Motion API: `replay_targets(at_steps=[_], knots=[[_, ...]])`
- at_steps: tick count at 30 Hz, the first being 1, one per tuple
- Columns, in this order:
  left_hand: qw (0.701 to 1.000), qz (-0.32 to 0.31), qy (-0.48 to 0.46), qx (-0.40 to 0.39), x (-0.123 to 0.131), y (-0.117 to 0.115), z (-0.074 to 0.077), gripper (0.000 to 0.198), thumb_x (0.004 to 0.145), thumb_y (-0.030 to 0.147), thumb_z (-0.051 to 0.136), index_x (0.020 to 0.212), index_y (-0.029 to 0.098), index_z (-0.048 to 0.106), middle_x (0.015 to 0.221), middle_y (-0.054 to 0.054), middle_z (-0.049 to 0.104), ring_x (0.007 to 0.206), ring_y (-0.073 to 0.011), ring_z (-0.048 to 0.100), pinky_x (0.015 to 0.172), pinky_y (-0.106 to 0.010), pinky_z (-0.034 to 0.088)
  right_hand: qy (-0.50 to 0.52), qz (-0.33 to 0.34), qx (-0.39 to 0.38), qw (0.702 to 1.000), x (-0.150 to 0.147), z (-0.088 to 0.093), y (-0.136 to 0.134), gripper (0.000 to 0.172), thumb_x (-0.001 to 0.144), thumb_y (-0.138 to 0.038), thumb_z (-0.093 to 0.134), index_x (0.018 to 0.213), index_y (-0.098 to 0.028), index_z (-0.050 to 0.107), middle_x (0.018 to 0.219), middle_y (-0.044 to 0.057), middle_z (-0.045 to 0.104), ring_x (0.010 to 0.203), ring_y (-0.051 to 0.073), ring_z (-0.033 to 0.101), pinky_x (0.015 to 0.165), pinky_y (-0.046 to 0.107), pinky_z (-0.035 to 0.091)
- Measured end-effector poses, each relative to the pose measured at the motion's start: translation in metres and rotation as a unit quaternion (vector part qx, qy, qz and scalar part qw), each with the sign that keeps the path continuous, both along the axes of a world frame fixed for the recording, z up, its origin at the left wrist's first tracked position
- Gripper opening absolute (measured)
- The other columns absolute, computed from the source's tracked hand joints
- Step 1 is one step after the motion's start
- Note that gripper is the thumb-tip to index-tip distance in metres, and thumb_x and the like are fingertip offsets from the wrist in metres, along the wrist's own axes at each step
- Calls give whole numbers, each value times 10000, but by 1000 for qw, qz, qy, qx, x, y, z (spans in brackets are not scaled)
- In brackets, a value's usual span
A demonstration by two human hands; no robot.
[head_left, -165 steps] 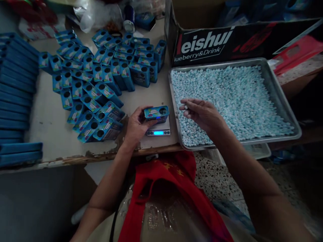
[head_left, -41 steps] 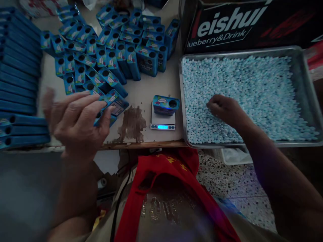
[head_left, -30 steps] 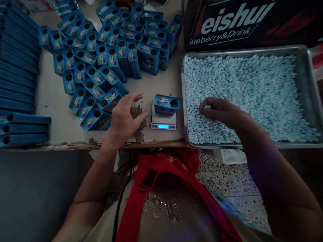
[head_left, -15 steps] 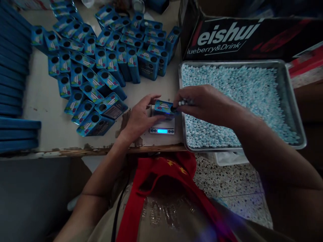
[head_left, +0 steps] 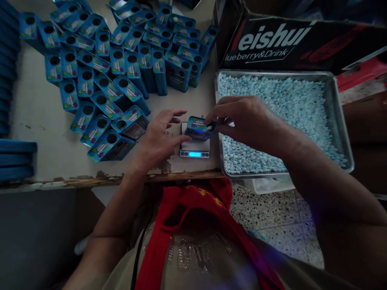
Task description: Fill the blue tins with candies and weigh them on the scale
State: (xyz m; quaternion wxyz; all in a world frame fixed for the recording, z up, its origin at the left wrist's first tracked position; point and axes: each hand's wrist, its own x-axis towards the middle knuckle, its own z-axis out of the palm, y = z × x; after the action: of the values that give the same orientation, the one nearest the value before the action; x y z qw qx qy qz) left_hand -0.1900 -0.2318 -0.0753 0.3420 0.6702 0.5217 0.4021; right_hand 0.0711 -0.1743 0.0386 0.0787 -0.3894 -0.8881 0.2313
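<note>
A small blue candy tin (head_left: 196,128) stands on a compact digital scale (head_left: 193,148) with a lit blue display. My left hand (head_left: 160,135) is open beside the tin, its fingers spread and the thumb close to the tin's lower left side. My right hand (head_left: 238,117) is closed over the right end of the tin, by its opening. A few pale candies (head_left: 229,121) show between its fingers. Right of the scale, a metal tray (head_left: 343,121) holds a layer of small light-blue and white candies (head_left: 272,90), partly covered by my right forearm.
Many blue tins (head_left: 104,102) with round holes on top stand close together on the left of the table. Stacked blue tins (head_left: 16,159) line the far left. A black cardboard box (head_left: 272,44) stands behind the tray. The worn table edge (head_left: 75,183) is near my body.
My left thumb and fingers have spread away from the tin. Fewer candies show in my right hand, which stays at the opening. The view has shifted slightly.
</note>
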Motion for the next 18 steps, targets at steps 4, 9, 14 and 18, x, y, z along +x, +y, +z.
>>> replay_targets(at_steps=[4, 9, 14, 18], knots=[[1000, 16, 12, -6, -11, -10, 8, 567, 926, 405, 981, 1435, 271, 768, 1441, -106, 793, 1230, -295, 804, 1111, -467, 698, 50, -132, -22, 990, 24, -5, 4, 174, 927, -166, 782, 978, -290, 893, 938, 32, 822, 860, 244, 747, 830, 391, 600], [999, 46, 12, 17, -19, -17, 17, 437, 1003, 606, 892, 1330, 333, 790, 1302, -65, 833, 1198, -287, 822, 1119, -475, 706, 73, -352, -59, 931, 82, -38, -2, 185, 862, -92, 788, 985, -193, 882, 767, 35, 788, 745, 197, 721, 769, 367, 535], [995, 76, 60, 38, -9, -10, 25, 388, 1029, 610, 845, 1214, 272, 799, 1219, -52, 852, 1128, -259, 812, 1027, -449, 710, 168, -400, -207, 877, 110, -60, -25, 129, 878, -105, 738, 943, -178, 821, 837, 97, 830, 826, 215, 807, 884, 394, 623], [986, 86, 113, 84, 6, -2, 39, 325, 1046, 602, 829, 1052, 278, 804, 1128, -22, 840, 1090, -250, 785, 1024, -477, 667, 183, -381, -198, 885, 109, -59, -34, 173, 909, -167, 735, 1059, -178, 819, 867, 102, 845, 729, 211, 810, 784, 372, 632]])
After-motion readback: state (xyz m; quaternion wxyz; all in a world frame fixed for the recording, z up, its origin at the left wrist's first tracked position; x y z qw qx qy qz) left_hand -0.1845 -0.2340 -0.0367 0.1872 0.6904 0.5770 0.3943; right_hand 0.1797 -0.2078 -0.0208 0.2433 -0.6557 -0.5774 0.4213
